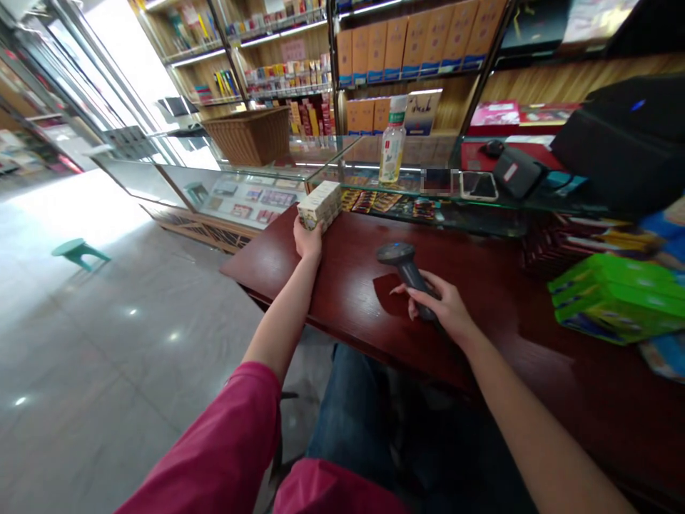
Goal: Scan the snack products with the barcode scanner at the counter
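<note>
My left hand (307, 239) is closed around the near end of a pale patterned box (324, 202), which rests at the back left of the dark red-brown table (347, 285). The box's top is whitish, with a busier print on its sides. In my right hand (442, 303) is a dark grey barcode scanner (407, 268), gripped by the handle over the table. Its wide head points up and to the left, with a small blue light on top. Part of the handle is hidden by my fingers.
Behind the table runs a glass display counter (364, 153) bearing a drink bottle (393, 146), a phone (478, 185) and a wicker basket (249, 135). Green packages (615, 296) are stacked at the right. A teal stool (80, 251) stands on the floor at left.
</note>
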Tool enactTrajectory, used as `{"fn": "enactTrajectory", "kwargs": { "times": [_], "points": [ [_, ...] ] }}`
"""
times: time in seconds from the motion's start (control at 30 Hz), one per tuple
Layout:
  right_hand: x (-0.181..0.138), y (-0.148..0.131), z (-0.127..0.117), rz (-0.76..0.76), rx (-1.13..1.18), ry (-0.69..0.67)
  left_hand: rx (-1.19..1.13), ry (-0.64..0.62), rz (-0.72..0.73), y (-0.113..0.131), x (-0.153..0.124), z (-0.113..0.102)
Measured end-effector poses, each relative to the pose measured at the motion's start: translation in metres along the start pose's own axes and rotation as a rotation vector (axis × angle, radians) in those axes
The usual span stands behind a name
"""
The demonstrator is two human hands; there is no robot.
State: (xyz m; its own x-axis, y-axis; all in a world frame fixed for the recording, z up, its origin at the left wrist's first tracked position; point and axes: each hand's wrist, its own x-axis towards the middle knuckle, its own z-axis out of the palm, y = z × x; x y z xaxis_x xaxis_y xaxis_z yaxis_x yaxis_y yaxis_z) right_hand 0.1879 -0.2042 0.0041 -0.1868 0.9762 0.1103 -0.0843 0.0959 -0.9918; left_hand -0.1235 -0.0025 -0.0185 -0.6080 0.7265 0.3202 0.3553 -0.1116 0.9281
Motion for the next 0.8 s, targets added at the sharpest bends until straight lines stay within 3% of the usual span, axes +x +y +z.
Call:
{"fn": "enactTrajectory", "kwargs": {
  "times": [0.17,0.3,0.4,0.5,0.6,0.7,0.8],
  "points": [
    [0.005,-0.004,0.0,0.026,0.097,-0.051,-0.09,0.066,-0.066,0.0,0.0,-0.004],
    [0.004,-0.004,0.003,0.044,0.203,-0.087,-0.362,-0.233,-0.134,0.008,-0.016,-0.008],
    [0.005,-0.003,0.004,0.024,0.223,-0.027,-0.294,-0.355,0.037,0.017,-0.034,-0.004],
    [0.007,-0.004,0.003,0.009,0.231,0.079,0.045,-0.293,0.264,0.024,-0.052,0.002],
    [0.009,-0.005,0.0,0.0,0.244,0.148,0.208,-0.271,0.36,0.028,-0.063,0.004],
    [0.008,-0.006,-0.001,-0.001,0.245,0.162,0.153,-0.313,0.424,0.026,-0.062,0.0],
    [0.005,-0.006,-0.001,0.004,0.25,0.162,-0.035,-0.448,0.358,0.021,-0.052,-0.005]
  ]
}}
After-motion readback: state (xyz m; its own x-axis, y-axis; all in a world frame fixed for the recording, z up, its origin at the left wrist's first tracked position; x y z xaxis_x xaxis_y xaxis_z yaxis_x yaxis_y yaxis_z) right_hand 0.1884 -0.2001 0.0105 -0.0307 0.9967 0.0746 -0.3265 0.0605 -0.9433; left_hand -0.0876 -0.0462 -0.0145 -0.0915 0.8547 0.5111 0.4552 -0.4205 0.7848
